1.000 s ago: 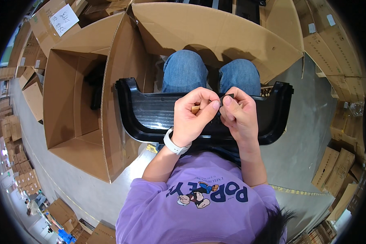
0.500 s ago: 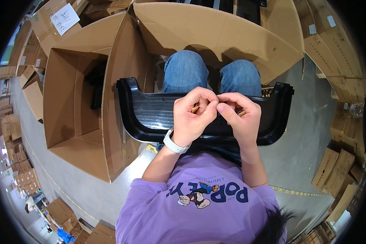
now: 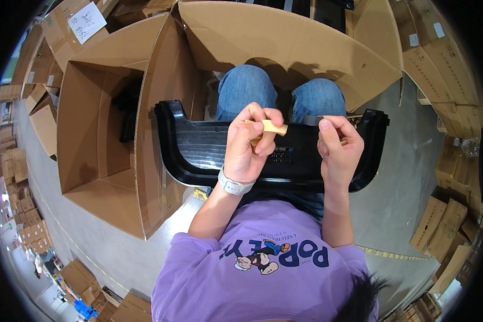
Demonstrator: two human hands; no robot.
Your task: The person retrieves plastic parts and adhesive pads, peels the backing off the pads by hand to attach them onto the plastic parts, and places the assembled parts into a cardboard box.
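Left hand (image 3: 247, 147) and right hand (image 3: 339, 153) were apart above the lap, each pinched narrow on something thin: the right thumb and forefinger gripped one end of a short dark strip (image 3: 312, 120), and the left fingers held a pale yellow strip (image 3: 275, 127). The dark strip pointed leftward over the far edge of the black plastic panel (image 3: 206, 145), close to the right knee (image 3: 317, 99) as pictured. Only one end of it was held, so its loose end seemed the likeliest trouble: if a face was tacky, which I could not tell, a small dip of the wrist might have caught it on the denim or the panel's edge, or folded it onto itself or a fingertip. More pale material showed among the left fingers; whether it was one piece or several was unclear, and a loosened pinch could have dropped some onto the panel. That panel lay across the lap, its two ends curving away from the wearer, and no hand steadied it; a shift of the legs could have tilted or slid it. Beyond the knees rose a large carton flap (image 3: 284, 40), and an open carton (image 3: 99, 177) stood to the left, where a slipping panel end might have knocked the cardboard.
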